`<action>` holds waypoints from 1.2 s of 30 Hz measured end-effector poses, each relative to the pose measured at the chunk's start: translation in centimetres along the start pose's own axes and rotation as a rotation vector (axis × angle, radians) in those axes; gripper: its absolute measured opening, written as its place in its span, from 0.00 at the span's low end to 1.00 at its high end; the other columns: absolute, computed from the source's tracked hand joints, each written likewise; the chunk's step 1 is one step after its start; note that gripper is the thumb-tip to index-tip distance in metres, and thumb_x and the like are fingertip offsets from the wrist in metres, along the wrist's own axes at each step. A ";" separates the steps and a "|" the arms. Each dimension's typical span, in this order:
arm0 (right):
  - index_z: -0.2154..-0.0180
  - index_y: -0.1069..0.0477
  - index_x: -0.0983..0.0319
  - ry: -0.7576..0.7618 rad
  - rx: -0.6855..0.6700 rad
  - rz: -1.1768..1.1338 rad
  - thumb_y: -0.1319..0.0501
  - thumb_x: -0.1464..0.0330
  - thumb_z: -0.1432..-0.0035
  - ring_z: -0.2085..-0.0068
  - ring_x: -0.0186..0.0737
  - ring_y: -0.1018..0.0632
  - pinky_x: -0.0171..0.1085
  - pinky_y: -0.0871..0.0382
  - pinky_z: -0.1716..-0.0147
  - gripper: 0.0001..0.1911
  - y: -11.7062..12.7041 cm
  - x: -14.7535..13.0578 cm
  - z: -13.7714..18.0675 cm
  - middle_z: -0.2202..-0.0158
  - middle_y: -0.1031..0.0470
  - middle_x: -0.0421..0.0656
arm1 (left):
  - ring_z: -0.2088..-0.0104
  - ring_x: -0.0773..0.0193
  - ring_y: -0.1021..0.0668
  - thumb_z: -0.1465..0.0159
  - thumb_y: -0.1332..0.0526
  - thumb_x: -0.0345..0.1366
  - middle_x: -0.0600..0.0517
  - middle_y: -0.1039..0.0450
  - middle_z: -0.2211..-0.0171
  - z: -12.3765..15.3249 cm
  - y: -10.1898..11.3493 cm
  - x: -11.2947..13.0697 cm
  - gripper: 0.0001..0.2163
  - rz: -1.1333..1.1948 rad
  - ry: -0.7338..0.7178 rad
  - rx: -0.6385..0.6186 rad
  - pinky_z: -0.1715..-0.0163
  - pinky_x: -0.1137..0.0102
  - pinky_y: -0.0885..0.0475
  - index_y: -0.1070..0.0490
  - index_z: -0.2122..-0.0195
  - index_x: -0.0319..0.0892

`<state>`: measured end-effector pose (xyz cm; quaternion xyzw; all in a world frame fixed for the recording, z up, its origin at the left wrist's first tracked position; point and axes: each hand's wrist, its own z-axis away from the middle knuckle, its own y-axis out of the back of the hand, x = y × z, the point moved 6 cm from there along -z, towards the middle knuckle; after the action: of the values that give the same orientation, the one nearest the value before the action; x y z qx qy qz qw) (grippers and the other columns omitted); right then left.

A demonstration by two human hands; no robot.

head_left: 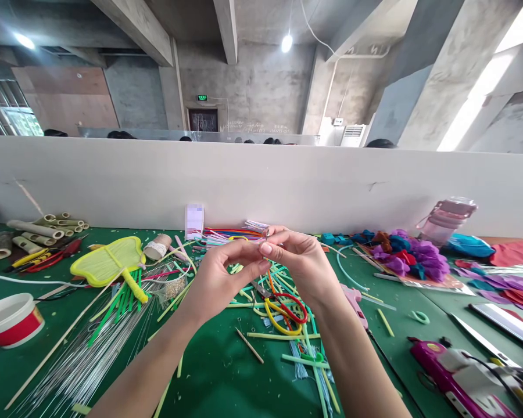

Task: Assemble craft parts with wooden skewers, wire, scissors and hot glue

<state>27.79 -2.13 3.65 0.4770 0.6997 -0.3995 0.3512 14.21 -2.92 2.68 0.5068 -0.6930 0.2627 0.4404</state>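
Observation:
My left hand (pixel 220 277) and my right hand (pixel 298 260) are raised together above the green table (pixel 220 371), fingertips meeting in a pinch around something small and thin that I cannot make out. Both hands are closed. Below them lie red and yellow handled scissors (pixel 283 307) and scattered pale green and teal straws (pixel 283 335). A bundle of coloured straws (pixel 235 233) rests behind the hands near the white partition.
A yellow swatter-shaped piece (pixel 108 261), thin metal wires (pixel 82 360), bamboo tubes (pixel 39 229) and a red-and-white tub (pixel 9 319) lie at left. At right are purple fabric flowers (pixel 412 255), a pink bottle (pixel 447 217), a pink glue gun (pixel 353 299) and a magenta tool (pixel 453 368).

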 end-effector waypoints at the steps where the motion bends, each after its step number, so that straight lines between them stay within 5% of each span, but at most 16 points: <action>1: 0.75 0.18 0.56 0.000 0.001 0.007 0.24 0.66 0.55 0.66 0.33 0.25 0.33 0.27 0.70 0.05 0.0 -0.1 0.0 0.64 0.27 0.40 | 0.62 0.62 0.19 0.38 0.31 0.40 0.52 0.19 0.65 0.0 0.1 0.0 0.07 -0.008 0.002 0.014 0.58 0.69 0.24 0.20 0.61 0.45; 5: 0.75 0.18 0.57 -0.007 -0.009 0.032 0.25 0.65 0.54 0.69 0.34 0.26 0.34 0.28 0.72 0.06 -0.3 -0.3 0.2 0.69 0.27 0.40 | 0.68 0.64 0.20 0.38 0.31 0.40 0.53 0.21 0.72 0.0 0.1 0.0 0.06 -0.018 0.005 0.046 0.64 0.70 0.25 0.20 0.67 0.43; 21: 0.75 0.20 0.60 -0.027 0.000 0.019 0.24 0.65 0.54 0.78 0.27 0.26 0.36 0.28 0.75 0.08 -0.6 -0.2 0.3 0.62 0.27 0.39 | 0.68 0.63 0.22 0.37 0.33 0.40 0.52 0.22 0.72 0.0 0.1 -0.6 0.06 0.023 -0.027 0.057 0.62 0.68 0.26 0.19 0.67 0.44; 36: 0.62 0.19 0.58 -0.067 -0.012 0.236 0.28 0.60 0.48 0.61 0.40 0.20 0.41 0.25 0.58 0.13 0.0 -0.1 0.2 0.62 0.18 0.43 | 0.68 0.62 0.19 0.38 0.32 0.43 0.49 0.20 0.71 -0.6 1.9 -0.8 0.09 0.011 0.002 0.152 0.61 0.66 0.24 0.20 0.65 0.42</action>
<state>27.87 -2.36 3.67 0.5404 0.6287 -0.3670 0.4219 12.70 -1.35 2.40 0.5348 -0.6733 0.3173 0.3999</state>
